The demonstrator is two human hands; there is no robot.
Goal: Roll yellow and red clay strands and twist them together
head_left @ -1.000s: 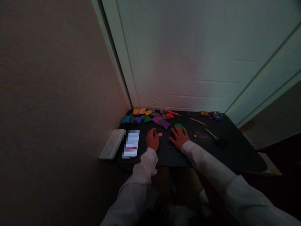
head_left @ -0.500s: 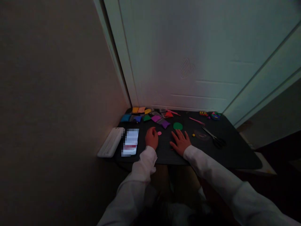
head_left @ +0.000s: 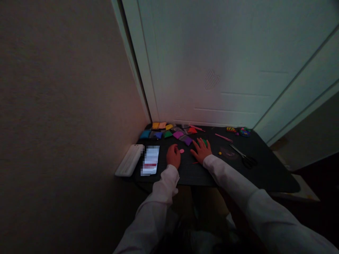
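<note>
My left hand [head_left: 173, 156] rests on the dark table with its fingers curled in; what they hold, if anything, is hidden. Just to its right lies a small flat pink disc [head_left: 182, 151], close to the fingers. My right hand [head_left: 201, 151] is open, fingers spread, over a flat green disc [head_left: 204, 142] that shows between and beyond them. A thin red strip [head_left: 195, 162] lies near the right thumb side. To the right of that hand are a small yellow ball [head_left: 220, 153] and a clear round piece [head_left: 230, 153].
Colourful packets [head_left: 168, 134] line the table's back left. A lit phone [head_left: 150, 160] and a white box-like device [head_left: 129, 160] are at left. Scissors [head_left: 245, 157], a pink tool [head_left: 224, 137] and a multicoloured round piece [head_left: 245, 132] lie right. A white door [head_left: 185, 70] stands behind.
My right hand has moved forward onto the green disc, now mostly covering it. The red strip shows more. My left hand stays beside the pink disc, and the view has shifted slightly.
</note>
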